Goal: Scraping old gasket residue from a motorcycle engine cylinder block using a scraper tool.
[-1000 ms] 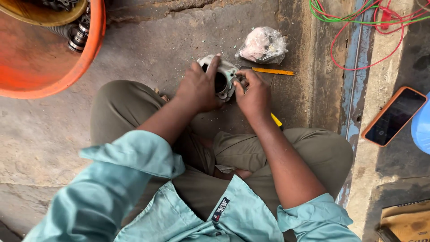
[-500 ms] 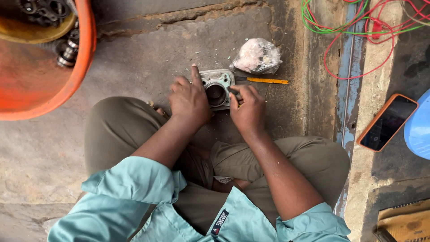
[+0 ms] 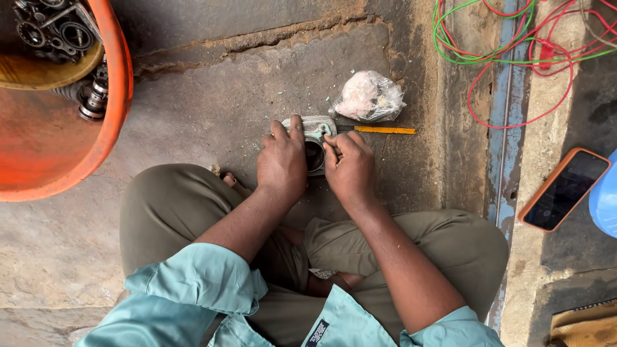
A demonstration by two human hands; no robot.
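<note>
Head view, one moment. A metal casting with a round bore lies flat on the concrete floor, directly ahead of the crossed legs, at roughly 12 o'clock from the body.

The left hand is laid over the casting's left side, palm down, fingers narrow and extended together across its top edge. This reads as a bracing hold, pinning the part against the floor so that it cannot slide. The right hand is curled at the 3 o'clock side of the bore, fingertips pinched close at the rim. Whether a small tool or piece is held in that pinch cannot be told; the fingers hide it.

A yellow-handled tool lies on the floor at 2 o'clock from the casting, its dark end pointing toward the part, just beside the right hand, probably set there for easy reach. A clear bag with a pale lump inside is seen at 1 o'clock, near the tool.

An orange tub holding bearings and other metal parts stands at 10 o'clock, well apart from the hands. Red and green wires are looped at 2 o'clock beyond a blue strip. A phone in an orange case lies at 3 o'clock, screen up, well apart from the work.
</note>
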